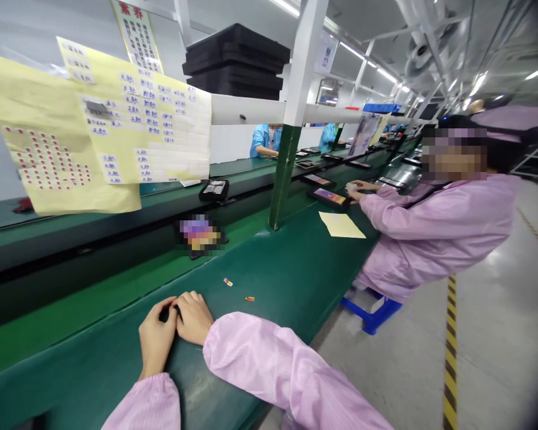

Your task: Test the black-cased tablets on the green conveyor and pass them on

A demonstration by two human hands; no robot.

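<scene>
Pink sleeves (278,364) nearest, ending in left hand (155,337) and right hand (194,316), both at the worktop (291,269) on the near side of the green-and-white post (282,173); fingers curled, tips meeting, cannot tell whether anything is pinched. Two small coloured labels (250,298) lie between post and hands. Blurred dark-edged device (200,235) sits left of the post, loose yellow sheet (342,225) right of it.
</scene>
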